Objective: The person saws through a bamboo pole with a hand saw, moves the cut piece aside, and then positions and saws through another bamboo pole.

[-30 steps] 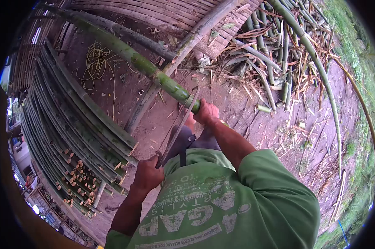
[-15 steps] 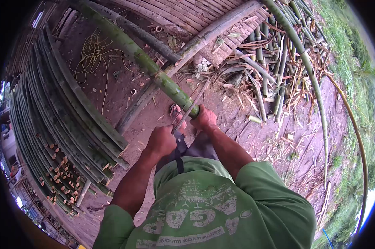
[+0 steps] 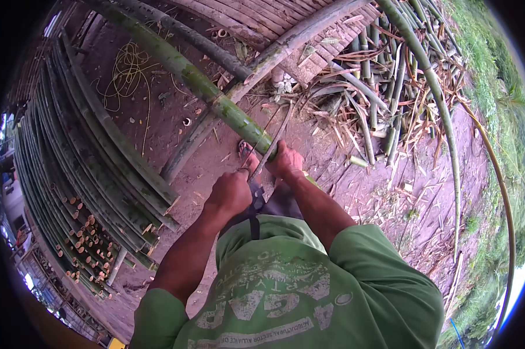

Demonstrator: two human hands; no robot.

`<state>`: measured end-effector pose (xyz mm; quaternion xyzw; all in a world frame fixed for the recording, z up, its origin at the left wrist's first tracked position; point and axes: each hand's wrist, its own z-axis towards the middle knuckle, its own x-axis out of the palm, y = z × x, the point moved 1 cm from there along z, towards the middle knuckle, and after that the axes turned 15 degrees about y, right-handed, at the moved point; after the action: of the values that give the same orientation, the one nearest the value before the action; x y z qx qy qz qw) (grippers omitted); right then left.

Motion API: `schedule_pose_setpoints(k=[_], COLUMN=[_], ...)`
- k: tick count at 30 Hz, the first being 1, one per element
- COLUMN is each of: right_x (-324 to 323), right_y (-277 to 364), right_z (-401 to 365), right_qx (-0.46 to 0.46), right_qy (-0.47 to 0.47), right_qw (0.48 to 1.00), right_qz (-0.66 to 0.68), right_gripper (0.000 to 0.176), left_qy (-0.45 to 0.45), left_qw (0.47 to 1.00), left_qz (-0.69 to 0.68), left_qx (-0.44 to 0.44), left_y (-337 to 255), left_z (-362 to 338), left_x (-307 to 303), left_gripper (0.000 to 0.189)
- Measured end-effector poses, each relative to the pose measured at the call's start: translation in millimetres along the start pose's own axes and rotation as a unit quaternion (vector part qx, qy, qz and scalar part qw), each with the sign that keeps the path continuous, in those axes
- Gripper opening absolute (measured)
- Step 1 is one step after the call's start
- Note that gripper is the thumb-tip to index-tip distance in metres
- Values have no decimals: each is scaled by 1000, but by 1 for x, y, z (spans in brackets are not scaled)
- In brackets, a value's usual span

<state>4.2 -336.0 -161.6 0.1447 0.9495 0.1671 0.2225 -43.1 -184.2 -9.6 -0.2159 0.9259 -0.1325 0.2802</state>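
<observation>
My left hand (image 3: 230, 193) is closed around the near end of a thin-framed saw (image 3: 281, 131), which reaches forward and to the right. The saw lies across a thick green bamboo pole (image 3: 239, 121), just ahead of my right hand. My right hand (image 3: 285, 160) grips the pole near its close end, and a small piece of pole shows past the wrist. The pole slants away to the upper left, crossing over a weathered support pole (image 3: 201, 136). The saw's handle is hidden in my left fist.
Long bamboo poles (image 3: 93, 157) are stacked at left, near a tangle of yellow cord (image 3: 128, 72). A slatted bamboo platform (image 3: 309, 58) stands ahead. Cut bamboo pieces (image 3: 384, 81) are heaped at right, beside a long curved pole (image 3: 434, 81). My sandalled foot (image 3: 248, 156) is below the pole.
The saw has shifted slightly along its stroke, and its frame now shows as two separate lines. My left hand is a little further right. A bit of pole now shows beyond my right hand.
</observation>
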Motion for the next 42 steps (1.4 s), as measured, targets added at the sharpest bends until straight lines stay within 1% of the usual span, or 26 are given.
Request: schedule_pose_setpoints(k=[1, 2, 3, 4, 7, 8, 11, 12, 13, 14, 15, 16, 17, 18, 20, 23, 25, 26, 27, 29, 32, 35, 36, 39, 41, 42], right_x=[-15, -28, -21, -18, -5, -1, -19, -18, -27, -32, -15, 1, -6, -17, -18, -18, -10, -9, -19, -20, -20, -15, -12, -20, -19, -19], right_y=[-6, -6, -1, 3, 6, 6, 7, 5, 2, 2, 3, 2, 4, 6, 5, 3, 0, -4, -4, -3, 1, 4, 4, 7, 3, 5], right_z=[6, 13, 10, 8, 1, 0, -6, -2, 3, 9, 2, -10, -8, -3, -3, 0, 12, 13, 18, 13, 8, 5, 3, -3, -1, 2], right_qx=[1, -4, -13, 0, -22, -33, -38, -32, -25, -23, -17, -16, -23, -28, -19, -21, -27, -29, -28, -25, -31, -32, -32, -39, -14, -9], right_qy=[-17, -30, -20, -8, -58, -77, -32, -29, -42, -49, -38, -20, -26, -38, -29, -38, -59, -71, -58, -18, -27, -43, -47, -33, -24, -17], right_qw=[1000, 999, 999, 1000, 998, 996, 999, 999, 999, 998, 999, 1000, 999, 999, 999, 999, 998, 997, 998, 1000, 999, 999, 998, 999, 999, 999], right_qz=[-13, -24, -29, -5, 19, 8, -4, -8, -16, -22, -20, -11, -7, -4, 7, 17, 11, 4, 0, 3, -4, -1, 2, -1, -18, -26], right_gripper=[57, 57, 57, 60, 48, 51, 52, 52, 52, 51, 51, 50, 50, 49, 48, 49, 51, 51, 51, 51, 52, 50, 49, 46, 53, 56], left_qy=[-19, -35, -37, -31, -49, -93, -80, -101, -84, -67, -32, -22, -33, -42, -32, -27, -38, -42, -59, -60, -59, -121, -123, -78, -47, -34], left_qw=[1000, 999, 999, 999, 988, 977, 991, 990, 992, 994, 998, 999, 999, 999, 999, 999, 999, 998, 997, 998, 995, 977, 978, 993, 997, 998], left_qz=[-1, 5, 12, 17, -84, -112, 4, 4, 12, 22, 32, 0, -28, -21, -20, -11, -19, -22, -22, 2, -40, -43, -34, -40, -2, 18], left_qx=[12, 28, 25, 14, 118, 159, 103, 96, 91, 78, 53, 30, 21, 19, -3, 17, 25, 31, 40, 2, 70, 168, 168, 76, 60, 45], left_y=[-16, -22, -18, -9, 48, 52, 32, 4, -4, -2, 5, 8, 6, 3, 0, 1, 10, 3, -7, -4, 19, 69, 64, 25, -9, -16], left_z=[40, 58, 58, 49, 36, 31, 42, 27, 12, -12, -47, -78, -90, -95, -111, -98, -21, 17, 53, 85, 79, 81, 77, 67, 10, -18], left_x=[-5, -10, -7, 3, 4, 10, 18, 3, -9, -11, -3, 4, 1, -2, 4, 1, -1, -4, -8, 11, 7, 37, 34, 16, -7, -8], left_gripper=[20, 21, 21, 21, 24, 20, 26, 24, 24, 23, 23, 20, 18, 18, 18, 21, 20, 20, 20, 24, 27, 30, 30, 28, 27, 27])
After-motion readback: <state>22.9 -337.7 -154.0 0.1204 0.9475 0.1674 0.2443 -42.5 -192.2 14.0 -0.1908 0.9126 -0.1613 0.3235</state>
